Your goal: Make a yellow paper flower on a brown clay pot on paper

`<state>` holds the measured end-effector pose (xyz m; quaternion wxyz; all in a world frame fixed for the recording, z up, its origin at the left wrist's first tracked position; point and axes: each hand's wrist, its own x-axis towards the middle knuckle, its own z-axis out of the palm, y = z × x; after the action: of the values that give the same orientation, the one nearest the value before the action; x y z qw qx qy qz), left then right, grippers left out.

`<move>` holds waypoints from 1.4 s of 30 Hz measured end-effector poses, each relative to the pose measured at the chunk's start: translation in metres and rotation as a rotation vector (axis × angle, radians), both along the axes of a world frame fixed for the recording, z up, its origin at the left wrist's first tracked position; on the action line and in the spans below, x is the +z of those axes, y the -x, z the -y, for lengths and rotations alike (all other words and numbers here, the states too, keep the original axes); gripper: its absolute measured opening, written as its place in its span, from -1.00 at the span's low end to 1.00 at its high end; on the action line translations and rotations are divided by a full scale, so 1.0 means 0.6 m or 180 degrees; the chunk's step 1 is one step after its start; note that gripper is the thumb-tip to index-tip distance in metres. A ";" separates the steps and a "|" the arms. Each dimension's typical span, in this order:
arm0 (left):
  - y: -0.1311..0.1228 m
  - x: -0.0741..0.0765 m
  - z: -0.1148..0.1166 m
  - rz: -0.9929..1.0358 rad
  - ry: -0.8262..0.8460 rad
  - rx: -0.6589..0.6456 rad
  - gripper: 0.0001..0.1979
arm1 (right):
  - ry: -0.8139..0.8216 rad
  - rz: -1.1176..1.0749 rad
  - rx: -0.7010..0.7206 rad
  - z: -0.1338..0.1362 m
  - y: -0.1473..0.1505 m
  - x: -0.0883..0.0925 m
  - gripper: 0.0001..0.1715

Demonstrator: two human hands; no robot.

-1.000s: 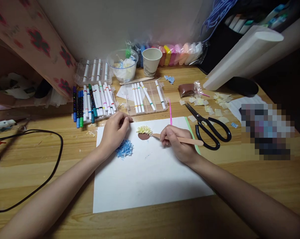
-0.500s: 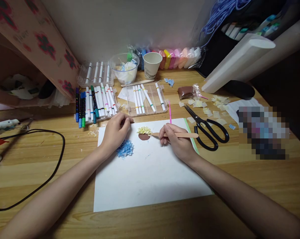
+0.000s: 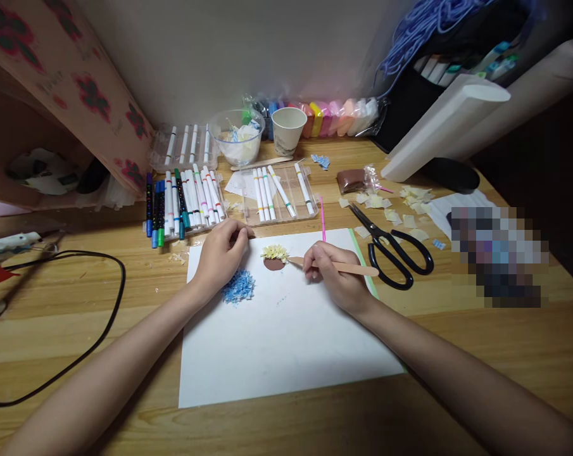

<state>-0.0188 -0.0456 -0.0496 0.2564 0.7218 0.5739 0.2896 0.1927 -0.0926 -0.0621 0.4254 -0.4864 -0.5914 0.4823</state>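
A wooden craft stick (image 3: 355, 269) is in my right hand (image 3: 331, 272), gripped between thumb and fingers. Its thin tip reaches the right edge of the yellow paper shreds (image 3: 275, 253), which lie on the upper part of a brown clay disc (image 3: 273, 264). Both are on a white sheet of paper (image 3: 286, 342). My left hand (image 3: 223, 252) rests on the sheet's upper left with fingers curled, and I see nothing in it. Just below that hand is a round patch of blue paper shreds (image 3: 239, 287).
Black-handled scissors (image 3: 391, 247) lie right of the sheet, among yellow paper scraps (image 3: 416, 196). Behind are marker pens (image 3: 198, 196), a clear bowl (image 3: 236, 136), a paper cup (image 3: 289, 130) and bagged brown clay (image 3: 352, 180). A black cord (image 3: 119, 304) loops at left.
The view has shifted slightly. My right hand and the craft stick stay almost in place, with the stick's outer end tilted a little lower. My left hand has not visibly moved on the sheet.
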 end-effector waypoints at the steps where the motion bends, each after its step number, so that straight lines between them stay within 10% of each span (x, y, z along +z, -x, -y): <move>1: 0.000 0.000 0.000 -0.0006 0.0010 -0.0005 -0.80 | -0.0004 0.0015 0.0005 0.000 0.000 0.000 -0.55; 14: 0.002 0.002 0.001 -0.0055 -0.0003 -0.0035 -0.77 | -0.0080 0.0004 0.0033 0.002 -0.001 -0.003 -0.56; 22: 0.006 -0.003 -0.003 0.0042 0.0030 -0.0011 -0.78 | -0.1140 0.0048 -0.1191 -0.031 -0.072 0.033 -0.72; 30: 0.010 -0.002 -0.007 0.0081 0.0037 -0.0054 -0.79 | -0.1157 0.2436 -0.0072 -0.053 -0.181 0.047 -0.92; 42: 0.012 -0.006 -0.006 0.0131 -0.0142 -0.0001 -0.78 | -0.1280 0.2244 -0.0144 -0.048 -0.144 0.040 -0.81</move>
<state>-0.0259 -0.0422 -0.0530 0.2521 0.7213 0.5617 0.3171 0.2790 -0.0638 -0.0378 0.2937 -0.5420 -0.7727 0.1513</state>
